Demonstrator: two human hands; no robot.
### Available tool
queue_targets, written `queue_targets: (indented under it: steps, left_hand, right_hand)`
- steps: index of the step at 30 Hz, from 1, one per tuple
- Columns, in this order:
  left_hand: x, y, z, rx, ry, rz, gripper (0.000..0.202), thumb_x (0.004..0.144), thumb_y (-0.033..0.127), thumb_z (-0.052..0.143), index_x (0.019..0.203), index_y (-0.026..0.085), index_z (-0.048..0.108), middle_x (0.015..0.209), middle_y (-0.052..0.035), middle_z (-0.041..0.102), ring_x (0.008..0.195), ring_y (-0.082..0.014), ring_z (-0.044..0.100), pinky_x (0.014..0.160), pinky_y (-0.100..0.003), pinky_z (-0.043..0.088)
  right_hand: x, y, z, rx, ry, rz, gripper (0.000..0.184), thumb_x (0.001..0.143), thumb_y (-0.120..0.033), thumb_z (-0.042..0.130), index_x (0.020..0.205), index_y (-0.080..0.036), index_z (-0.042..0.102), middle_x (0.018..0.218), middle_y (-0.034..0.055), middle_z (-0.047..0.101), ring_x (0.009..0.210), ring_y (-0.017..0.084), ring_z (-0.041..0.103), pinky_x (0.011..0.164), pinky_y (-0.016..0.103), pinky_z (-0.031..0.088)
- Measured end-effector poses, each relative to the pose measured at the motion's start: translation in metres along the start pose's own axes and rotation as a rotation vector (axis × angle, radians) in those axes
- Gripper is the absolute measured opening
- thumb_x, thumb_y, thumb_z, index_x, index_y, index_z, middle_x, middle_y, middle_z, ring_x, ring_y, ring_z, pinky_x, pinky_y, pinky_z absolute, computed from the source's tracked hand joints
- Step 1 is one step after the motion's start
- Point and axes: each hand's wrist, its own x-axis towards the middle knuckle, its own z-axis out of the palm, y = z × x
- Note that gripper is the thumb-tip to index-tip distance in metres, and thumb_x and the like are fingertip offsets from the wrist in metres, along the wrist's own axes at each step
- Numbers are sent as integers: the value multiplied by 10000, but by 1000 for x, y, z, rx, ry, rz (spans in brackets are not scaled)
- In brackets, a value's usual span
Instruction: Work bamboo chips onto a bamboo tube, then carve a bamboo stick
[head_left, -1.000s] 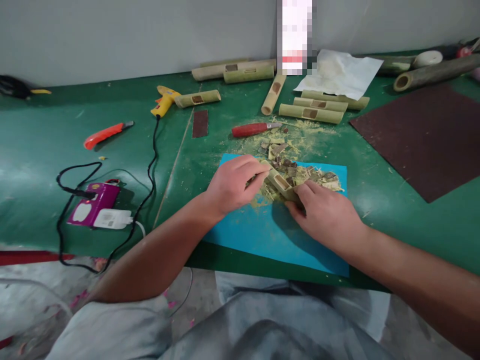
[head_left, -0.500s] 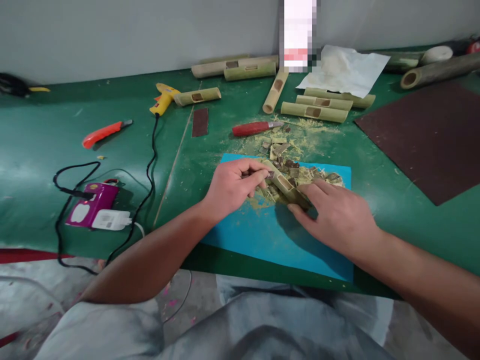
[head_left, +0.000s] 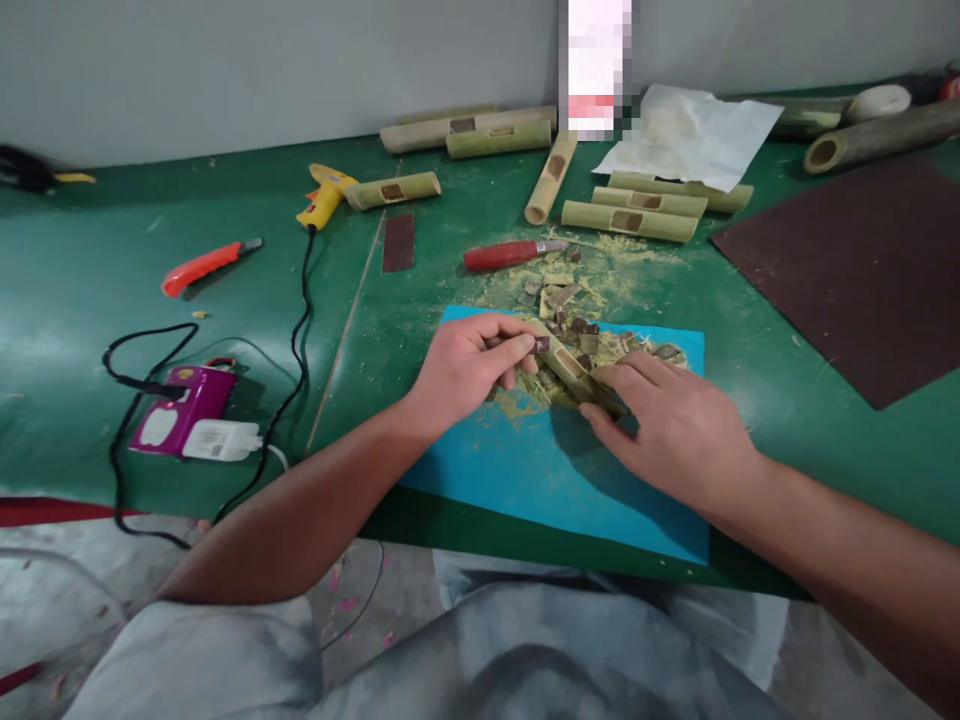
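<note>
- A person seated at a green-covered work surface (head_left: 112, 290) is handling a short green bamboo tube with a rectangular window cut in its side (head_left: 568, 366). It is lying at a slant on a blue rectangular mat (head_left: 547, 475), amid a heap of pale shavings and dark offcuts (head_left: 600, 345).
- The right hand (head_left: 675, 425) is reaching in from the lower right, palm down. Its fingers are closing over the tube's near end and pinning it to the mat, seemingly to stop it rolling.
- The left hand (head_left: 461, 370) is coming in from the left with the wrist low. Its fingers are curled shut, thumb and forefinger pinching a small dark brown piece (head_left: 541, 343) at the tube's far end, just beside the window. Whether the fist is hiding anything more cannot be told.
- The mat appears to be serving as a work pad, catching the debris.
- Tools are lying within reach but apart from both hands: a red-handled carving knife (head_left: 504, 256) just beyond the mat, a yellow glue gun (head_left: 324, 198), and an orange utility knife (head_left: 204, 268) further left.
- More cut bamboo tubes (head_left: 628, 221) are lying along the back of the surface, and a large dark brown abrasive sheet (head_left: 862, 270) is lying to the right.
</note>
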Motion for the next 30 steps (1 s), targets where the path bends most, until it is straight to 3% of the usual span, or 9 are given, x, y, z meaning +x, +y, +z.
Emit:
queue_targets:
  steps: [9, 15, 24, 30]
  left_hand:
    - [-1, -6, 1, 229, 23, 159, 175, 906, 243, 628, 976, 173, 773, 745, -12, 732, 556, -85, 599, 539, -200, 498]
    - [-2, -5, 3, 397, 0, 226, 177, 909, 240, 616, 954, 186, 779, 766, -11, 743, 586, -101, 613, 542, -209, 487]
    - [-2, -5, 1, 442, -6, 257, 179, 920, 250, 615, 957, 188, 779, 771, -9, 751, 590, -102, 623, 557, -213, 485]
    - [-3, -5, 1, 423, 26, 285, 176, 919, 228, 613, 976, 186, 774, 865, -26, 780, 720, -125, 691, 622, -216, 523]
  right_hand:
    - [0, 1, 1, -17, -7, -27, 262, 970, -349, 532, 934, -162, 713, 942, 104, 715, 759, 211, 631, 665, 335, 421]
    - [-1, 3, 1, -10, 9, -76, 267, 985, -336, 517, 926, -173, 721, 948, 105, 713, 771, 205, 626, 676, 332, 426]
    - [0, 3, 0, 24, 46, -142, 279, 1006, -296, 491, 961, -168, 734, 925, 95, 717, 781, 200, 634, 675, 329, 438]
    - [0, 3, 3, 27, 30, -114, 238, 979, -304, 532, 972, -159, 721, 923, 91, 722, 780, 207, 640, 666, 329, 436]
